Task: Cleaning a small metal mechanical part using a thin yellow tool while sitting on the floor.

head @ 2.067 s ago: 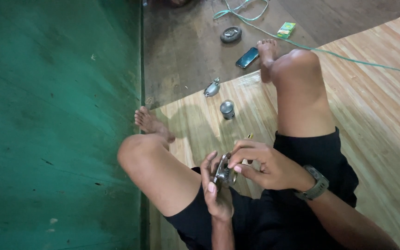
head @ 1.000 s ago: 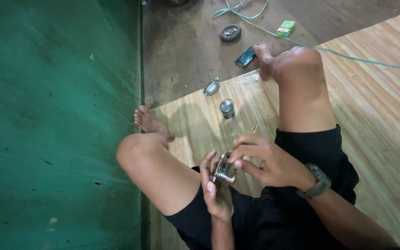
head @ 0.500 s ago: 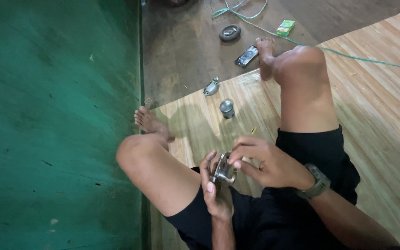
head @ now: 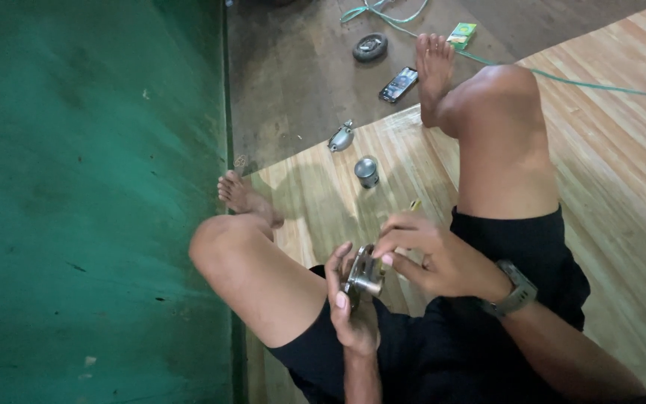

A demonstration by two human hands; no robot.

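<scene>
A small grey metal part (head: 365, 274) with a round stub on it sits upright in my left hand (head: 351, 310), which grips it from below over my lap. My right hand (head: 434, 255), with a watch on its wrist, has its fingertips pinched on the top edge of the same part. A thin yellowish stick (head: 415, 204) shows just past my right fingers; I cannot tell whether it lies on the floor or is held. I sit on a wooden floor (head: 607, 172) with both knees bent.
A small metal cylinder (head: 366, 172) and a grey metal casting (head: 341, 138) lie ahead on the floor. Farther off lie a dark phone (head: 398, 84), a round black part (head: 370, 47), a green box (head: 461, 34) and a green cable (head: 592, 84). A green wall (head: 91, 202) fills the left.
My hands have stayed on the metal part, with the right fingers shifting slightly on its top. The view has drifted a little, so the floor items sit lower in the picture.
</scene>
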